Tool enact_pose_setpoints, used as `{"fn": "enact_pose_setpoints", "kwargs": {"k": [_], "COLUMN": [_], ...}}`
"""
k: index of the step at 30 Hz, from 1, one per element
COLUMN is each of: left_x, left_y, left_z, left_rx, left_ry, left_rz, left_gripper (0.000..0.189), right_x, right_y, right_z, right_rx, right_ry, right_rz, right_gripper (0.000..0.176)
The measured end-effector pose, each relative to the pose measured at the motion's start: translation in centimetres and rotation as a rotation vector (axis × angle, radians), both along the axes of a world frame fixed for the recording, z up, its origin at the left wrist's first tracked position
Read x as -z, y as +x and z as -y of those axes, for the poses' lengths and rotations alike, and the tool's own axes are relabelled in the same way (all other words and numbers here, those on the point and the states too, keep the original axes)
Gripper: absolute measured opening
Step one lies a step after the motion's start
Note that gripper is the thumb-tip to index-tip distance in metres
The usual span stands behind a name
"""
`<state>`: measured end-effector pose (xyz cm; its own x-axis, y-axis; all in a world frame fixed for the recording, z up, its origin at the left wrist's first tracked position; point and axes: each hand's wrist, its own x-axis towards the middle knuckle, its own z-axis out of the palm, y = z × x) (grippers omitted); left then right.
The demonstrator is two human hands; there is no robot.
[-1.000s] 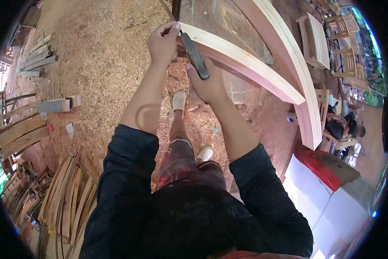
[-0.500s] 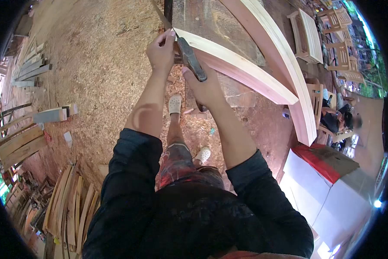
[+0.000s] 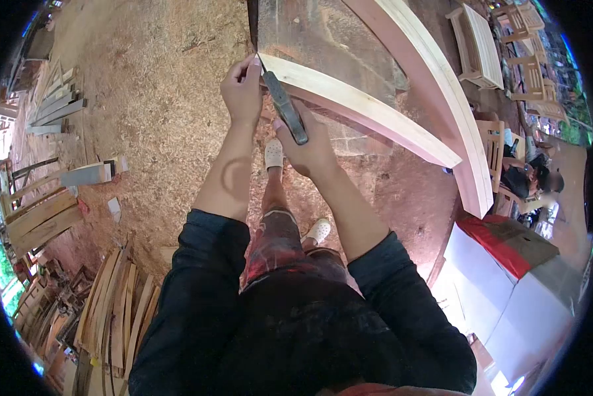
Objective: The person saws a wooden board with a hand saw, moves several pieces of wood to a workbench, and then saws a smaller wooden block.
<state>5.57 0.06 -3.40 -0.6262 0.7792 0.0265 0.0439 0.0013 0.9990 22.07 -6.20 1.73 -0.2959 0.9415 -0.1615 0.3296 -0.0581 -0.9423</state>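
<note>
My right hand is wrapped round the dark handle of a hand saw, whose thin blade runs up and away past the end of a pale curved board. My left hand is closed at that near-left end of the board, its thumb and fingertips beside the blade. What lies between those fingertips is too small to make out for certain. A second, larger curved board crosses behind the far end of the first.
Wood shavings cover the floor. Curved offcuts lie at the lower left, planks above them. White panels with a red cover stand at right, near wooden chairs and a person.
The saw has shifted slightly down and left, its blade now pointing more straight away. Both hands have moved slightly left. The view has shifted a little.
</note>
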Motion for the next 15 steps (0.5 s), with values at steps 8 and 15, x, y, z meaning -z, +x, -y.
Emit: {"fn": "enact_pose_setpoints", "kwargs": {"k": [8,15], "left_x": [-0.8,1.1], "left_y": [-0.7,-1.2], "left_z": [-0.7,-1.0], "left_rx": [0.044,0.020], "left_ry": [0.027,-0.049], "left_rz": [-0.011,-0.010], "left_gripper": [0.026,0.027], "right_x": [-1.3,-5.4], "right_y": [-1.4,-0.9], "right_z": [-1.8,-2.9], "right_rx": [0.002,-0.055], "right_ry": [0.043,-0.025], "right_rz": [-0.039,0.081], "right_gripper": [0.053,0.052]}}
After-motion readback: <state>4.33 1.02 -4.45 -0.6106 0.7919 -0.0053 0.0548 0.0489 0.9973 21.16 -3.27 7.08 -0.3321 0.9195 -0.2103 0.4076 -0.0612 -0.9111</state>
